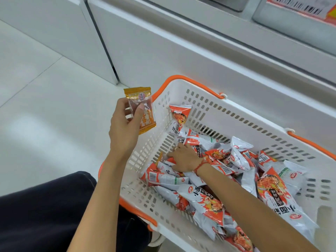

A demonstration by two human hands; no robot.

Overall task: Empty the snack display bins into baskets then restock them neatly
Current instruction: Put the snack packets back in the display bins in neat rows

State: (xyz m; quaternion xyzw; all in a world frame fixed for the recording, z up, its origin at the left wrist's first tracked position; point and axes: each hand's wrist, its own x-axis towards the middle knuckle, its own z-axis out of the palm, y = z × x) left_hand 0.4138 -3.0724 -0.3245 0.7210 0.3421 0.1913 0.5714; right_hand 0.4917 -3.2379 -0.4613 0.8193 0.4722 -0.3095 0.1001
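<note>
A white plastic basket (236,113) with orange handles stands on the floor and holds several orange-and-grey snack packets (214,202). My left hand (125,128) is raised just left of the basket's rim and grips one small orange-and-clear snack packet (143,106) between thumb and fingers. My right hand (183,159) reaches down into the basket with its fingers spread among the packets near the left wall. Whether it holds one is hidden. A thin orange packet edge (160,155) pokes up beside its fingertips.
White display cabinet fronts (181,57) rise behind the basket. An orange price label (305,6) shows at the top right. Pale floor tiles (45,106) spread to the left. My dark trouser leg (45,211) fills the lower left.
</note>
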